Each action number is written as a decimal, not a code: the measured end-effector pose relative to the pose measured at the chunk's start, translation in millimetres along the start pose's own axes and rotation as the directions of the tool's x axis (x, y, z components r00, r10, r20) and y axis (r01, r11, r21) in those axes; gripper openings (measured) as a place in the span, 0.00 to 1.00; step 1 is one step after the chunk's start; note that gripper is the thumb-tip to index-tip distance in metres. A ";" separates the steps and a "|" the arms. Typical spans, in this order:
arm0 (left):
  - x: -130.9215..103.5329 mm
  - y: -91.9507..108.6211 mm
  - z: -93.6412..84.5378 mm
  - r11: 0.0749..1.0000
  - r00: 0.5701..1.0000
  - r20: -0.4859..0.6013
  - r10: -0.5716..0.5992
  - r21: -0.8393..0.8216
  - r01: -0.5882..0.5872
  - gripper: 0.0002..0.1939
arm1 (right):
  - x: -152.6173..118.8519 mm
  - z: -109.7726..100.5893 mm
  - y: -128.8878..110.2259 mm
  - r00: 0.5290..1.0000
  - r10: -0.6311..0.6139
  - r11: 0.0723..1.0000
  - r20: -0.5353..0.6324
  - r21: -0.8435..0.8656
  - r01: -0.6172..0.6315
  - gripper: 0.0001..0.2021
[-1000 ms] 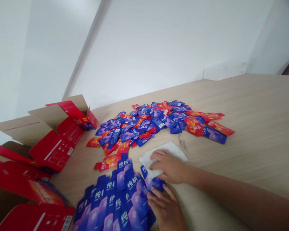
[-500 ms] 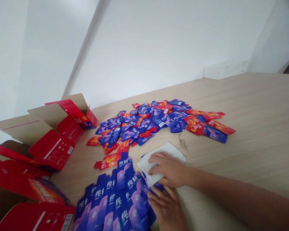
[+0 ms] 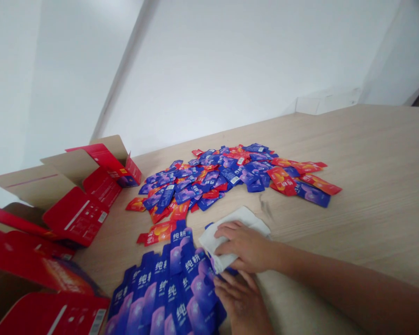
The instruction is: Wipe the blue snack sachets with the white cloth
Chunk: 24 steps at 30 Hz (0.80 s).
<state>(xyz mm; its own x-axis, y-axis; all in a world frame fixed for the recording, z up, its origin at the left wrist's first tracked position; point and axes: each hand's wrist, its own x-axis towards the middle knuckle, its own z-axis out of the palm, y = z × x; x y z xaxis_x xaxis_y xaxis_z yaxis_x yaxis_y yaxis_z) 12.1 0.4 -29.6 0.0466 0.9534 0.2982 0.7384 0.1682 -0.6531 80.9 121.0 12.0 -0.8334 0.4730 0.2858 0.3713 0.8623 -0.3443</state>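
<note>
My right hand [image 3: 246, 246] lies on a folded white cloth [image 3: 242, 218], its fingers curled over the near part. Beneath the cloth is a blue-purple sachet, mostly hidden, with only small parts of it showing. Just below, my left hand [image 3: 242, 302] rests with its fingers stretched out at the sachet's near end, beside the cloth. To the left of both hands, blue-purple sachets [image 3: 174, 293] lie overlapping in rows, printed side up.
A loose heap of blue and red-orange sachets [image 3: 209, 179] spreads across the wooden table [image 3: 335, 232] farther back. Several open red cartons [image 3: 75, 216] stand along the left. A clear plastic box [image 3: 326, 102] sits against the white wall [image 3: 247, 60].
Almost nothing differs. Both hands and the cloth keep their places, and the sachets lie as before.
</note>
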 end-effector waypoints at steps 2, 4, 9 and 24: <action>-1.2 1.8 2.4 0.998 1.000 0.004 0.000 -0.059 0.000 0.18 | 1.2 0.5 2.3 0.999 0.054 0.999 -0.006 -0.006 -0.054 0.18; -2.1 3.2 5.0 0.994 1.000 -0.011 -0.003 -0.109 0.002 0.19 | 1.8 -0.5 6.0 0.993 0.114 0.993 -0.014 -0.014 -0.114 0.19; -1.4 3.0 5.9 0.999 0.998 -0.065 -0.012 -0.041 0.009 0.18 | 0.0 -4.2 9.0 0.988 0.147 0.988 -0.037 -0.034 -0.148 0.19; 0.3 -1.5 -0.5 0.999 0.998 -0.058 0.003 0.045 -0.001 0.18 | 1.0 -3.3 11.3 0.982 0.180 0.982 -0.064 -0.053 -0.183 0.16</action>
<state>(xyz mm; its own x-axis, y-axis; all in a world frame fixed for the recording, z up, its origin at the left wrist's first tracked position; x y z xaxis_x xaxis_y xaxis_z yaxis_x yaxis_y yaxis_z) 11.3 0.4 -28.2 0.0879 0.9378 0.3358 0.7075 0.1786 -0.6838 85.6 131.7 11.4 -0.7252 0.6308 0.2761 0.5389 0.7695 -0.3427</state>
